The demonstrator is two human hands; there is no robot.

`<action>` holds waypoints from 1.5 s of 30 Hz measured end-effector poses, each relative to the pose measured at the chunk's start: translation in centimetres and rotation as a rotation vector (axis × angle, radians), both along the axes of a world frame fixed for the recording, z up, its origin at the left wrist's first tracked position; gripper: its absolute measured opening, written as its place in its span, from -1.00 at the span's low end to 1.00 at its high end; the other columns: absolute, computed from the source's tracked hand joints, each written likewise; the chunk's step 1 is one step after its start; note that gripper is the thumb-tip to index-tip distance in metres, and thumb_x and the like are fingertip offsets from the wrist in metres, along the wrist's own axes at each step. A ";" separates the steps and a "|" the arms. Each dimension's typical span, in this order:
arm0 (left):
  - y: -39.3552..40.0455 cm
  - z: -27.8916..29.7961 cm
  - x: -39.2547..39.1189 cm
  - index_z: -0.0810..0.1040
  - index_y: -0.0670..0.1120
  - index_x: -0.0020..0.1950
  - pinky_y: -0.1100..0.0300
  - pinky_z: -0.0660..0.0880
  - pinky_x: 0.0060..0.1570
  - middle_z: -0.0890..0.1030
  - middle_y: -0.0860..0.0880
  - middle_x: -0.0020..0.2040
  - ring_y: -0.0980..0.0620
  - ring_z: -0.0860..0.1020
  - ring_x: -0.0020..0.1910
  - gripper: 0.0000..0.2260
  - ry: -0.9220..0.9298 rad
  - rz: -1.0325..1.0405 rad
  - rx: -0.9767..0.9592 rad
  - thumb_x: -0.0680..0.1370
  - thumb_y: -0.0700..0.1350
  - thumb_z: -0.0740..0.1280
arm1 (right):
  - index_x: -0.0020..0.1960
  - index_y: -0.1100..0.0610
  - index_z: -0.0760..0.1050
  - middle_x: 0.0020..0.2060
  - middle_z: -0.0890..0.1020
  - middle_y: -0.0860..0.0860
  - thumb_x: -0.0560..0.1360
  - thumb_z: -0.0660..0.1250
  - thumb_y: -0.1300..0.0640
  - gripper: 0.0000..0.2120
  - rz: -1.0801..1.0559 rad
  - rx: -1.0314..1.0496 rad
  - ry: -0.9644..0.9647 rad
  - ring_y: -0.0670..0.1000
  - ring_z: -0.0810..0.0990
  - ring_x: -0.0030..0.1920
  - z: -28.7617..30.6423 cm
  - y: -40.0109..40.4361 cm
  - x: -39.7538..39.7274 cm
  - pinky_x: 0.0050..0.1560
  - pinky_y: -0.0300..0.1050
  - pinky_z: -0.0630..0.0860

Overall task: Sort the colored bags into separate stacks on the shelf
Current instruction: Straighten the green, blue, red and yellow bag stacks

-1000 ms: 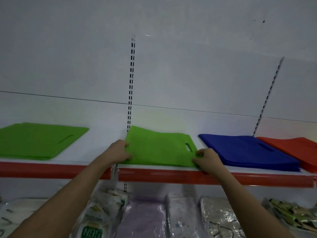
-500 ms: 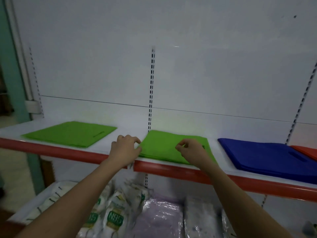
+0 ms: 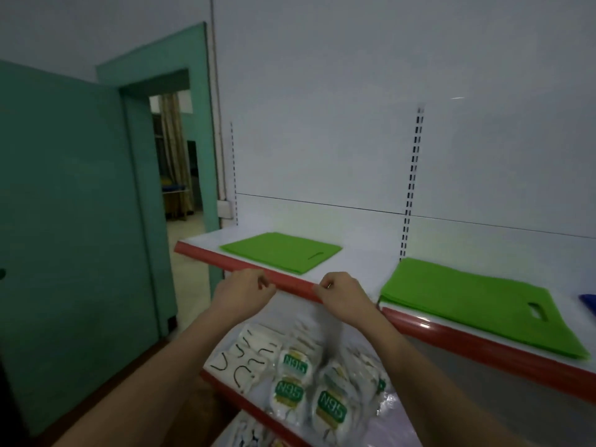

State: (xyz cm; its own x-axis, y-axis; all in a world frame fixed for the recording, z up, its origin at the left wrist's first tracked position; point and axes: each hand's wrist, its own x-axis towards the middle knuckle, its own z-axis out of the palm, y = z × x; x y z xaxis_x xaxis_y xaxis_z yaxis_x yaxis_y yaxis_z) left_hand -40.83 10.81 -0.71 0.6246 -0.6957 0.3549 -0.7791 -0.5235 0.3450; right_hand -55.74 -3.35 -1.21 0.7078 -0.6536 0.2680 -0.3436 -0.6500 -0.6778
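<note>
both hands hang in front of the shelf's red front edge [image 3: 290, 282], between the two green stacks and holding none of the bags. the left hand [image 3: 242, 293] has its fingers loosely curled with nothing in them; the right hand [image 3: 343, 296] is curled much the same, and no fabric shows in its grip. the left green stack [image 3: 280, 251] lies flat near the shelf's left end, and the right green stack [image 3: 477, 300] lies well apart from it, past the slotted upright [image 3: 411, 188].

this looks like the gap between picks (two piles of one colour suggest they may yet be merged). the next move probably calls for reaching over the edge and pinching a stack at both near corners so the thin layers lift together.

only a sliver of a blue bag [image 3: 588, 303] shows at the right border; any other colours are cut off. the fingertips are turned away, so contact with the edge cannot be told.
</note>
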 end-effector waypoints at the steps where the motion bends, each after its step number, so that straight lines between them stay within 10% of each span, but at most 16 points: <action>1: 0.9 0.0 1.1 0.62 0.04 0.02 0.15 0.52 -0.09 0.62 0.07 -0.03 0.04 0.57 -0.06 -0.79 0.006 0.008 -0.010 0.57 0.11 0.26 | -0.16 0.26 0.56 -0.25 0.63 0.15 0.53 0.31 0.06 -0.75 0.009 -0.004 -0.007 0.15 0.59 -0.14 0.2 0.9 1.4 -0.16 -0.08 0.46; 11: 6.6 -2.0 14.1 0.64 0.05 -0.01 0.14 0.55 -0.10 0.63 0.13 -0.09 0.14 0.56 -0.12 -0.83 0.100 -0.008 -0.123 0.55 0.05 0.28 | -0.29 0.11 0.40 -0.36 0.49 0.04 0.54 0.31 0.10 -0.75 0.071 0.042 0.006 0.00 0.44 -0.33 -0.6 6.8 15.1 -0.27 -0.13 0.35; 26: -4.9 -1.9 29.4 0.65 -0.05 -0.04 0.17 0.50 0.01 0.65 0.02 -0.09 0.06 0.58 -0.09 -0.92 0.456 -0.188 -0.422 0.53 -0.20 0.39 | 0.13 0.23 0.45 -0.01 0.59 0.21 0.50 0.36 0.18 -0.75 -0.532 -0.029 -0.028 0.22 0.55 0.07 -0.4 -5.0 19.5 -0.03 -0.05 0.38; 32: -9.3 -3.4 31.8 0.65 0.01 0.02 0.03 0.52 0.10 0.65 0.01 0.01 -0.02 0.57 0.00 -0.86 0.230 -0.101 -0.302 0.49 -0.15 0.39 | 0.41 0.31 0.20 0.24 0.43 0.32 0.52 0.37 -0.01 -0.36 -0.597 0.030 0.190 0.30 0.43 0.25 -2.1 -7.8 21.0 0.22 0.04 0.37; 45: -15.5 -4.7 35.8 0.56 0.05 0.30 0.06 0.46 0.14 0.55 -0.04 0.27 -0.10 0.47 0.26 -0.47 0.171 -0.141 -0.002 0.41 0.26 0.43 | 0.28 0.21 0.31 0.05 0.58 0.25 0.41 0.52 0.12 -0.44 -0.732 0.097 -0.028 0.26 0.56 0.05 -3.5 -8.6 20.3 0.03 0.07 0.49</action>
